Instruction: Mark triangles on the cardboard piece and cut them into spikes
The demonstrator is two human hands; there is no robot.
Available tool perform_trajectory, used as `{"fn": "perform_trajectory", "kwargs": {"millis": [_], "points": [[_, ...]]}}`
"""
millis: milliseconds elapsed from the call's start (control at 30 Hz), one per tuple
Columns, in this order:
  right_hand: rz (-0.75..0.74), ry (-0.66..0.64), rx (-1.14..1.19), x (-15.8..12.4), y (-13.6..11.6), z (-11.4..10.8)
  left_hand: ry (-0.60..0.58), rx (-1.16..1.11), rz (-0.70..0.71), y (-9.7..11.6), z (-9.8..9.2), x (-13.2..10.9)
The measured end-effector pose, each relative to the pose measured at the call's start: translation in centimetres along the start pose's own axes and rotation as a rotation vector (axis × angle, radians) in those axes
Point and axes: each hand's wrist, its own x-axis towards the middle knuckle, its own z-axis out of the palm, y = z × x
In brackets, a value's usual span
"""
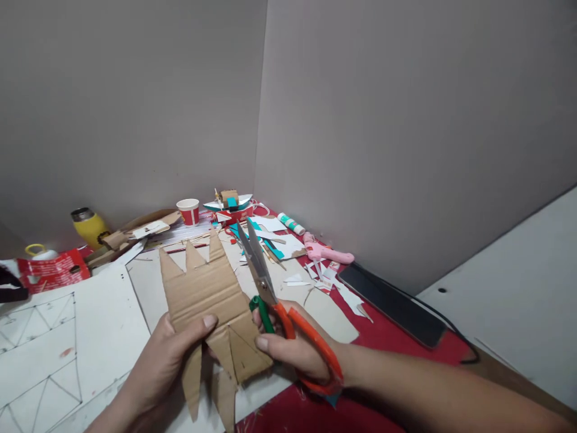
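My left hand (pixel 164 355) grips a piece of brown corrugated cardboard (pixel 202 294), its thumb lying on top. Pointed teeth are cut along the cardboard's far edge, and more long points hang at the near edge. Pencil lines mark a triangle on its near right corner. In my right hand (pixel 300 343) is a pair of scissors (pixel 265 285) with orange handles, blades slightly parted and aimed up and away. A green piece (pixel 262 314) shows beside the handle; I cannot tell what it is. My right thumb and fingers also meet the cardboard's right edge.
A white sheet with drawn triangles (pixel 103 307) lies left. Further back are a yellow bottle (pixel 90 227), a paper cup (pixel 189 213) and a small paper boat (pixel 229 201). Paper scraps (pixel 282 243), a glue stick (pixel 291 224), a pink glue gun (pixel 327 251) and a phone (pixel 392 305) lie right.
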Motion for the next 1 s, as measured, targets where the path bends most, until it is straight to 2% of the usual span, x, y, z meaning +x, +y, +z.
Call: {"fn": "perform_trajectory", "kwargs": {"millis": [100, 267, 333, 467, 567, 667, 800, 900, 1000], "points": [[-0.062, 0.046, -0.017, 0.1, -0.4, -0.2, -0.004, -0.032, -0.071, 0.3, -0.2, -0.4], [-0.236, 0.215, 0.017, 0.6, -0.3, -0.6, -0.129, -0.002, -0.059, 0.0, 0.0, -1.1], [-0.269, 0.232, 0.004, 0.7, -0.2, -0.6, -0.095, -0.018, -0.098, -0.6, 0.8, -1.4], [-0.25, 0.109, 0.074, 0.6, -0.3, -0.1, 0.024, -0.121, -0.078, -2.0, 2.4, -1.7], [-0.272, 0.038, 0.085, 0.5, -0.4, 0.2, 0.131, -0.108, -0.05, -2.6, 2.8, -1.7], [-0.285, 0.045, 0.073, 0.4, -0.3, 0.3, 0.202, -0.072, 0.045, -3.2, 2.5, -1.5], [-0.304, 0.128, 0.067, 0.4, -0.7, 0.1, 0.271, 0.003, 0.259, -4.6, 2.0, -1.1], [-0.316, 0.146, 0.078, 0.5, -1.2, -0.1, 0.221, 0.027, 0.276, -5.5, 2.0, -0.9], [-0.331, 0.067, 0.125, 0.5, -1.3, 0.0, 0.212, 0.006, 0.209, -5.8, 2.1, -0.9]]}}
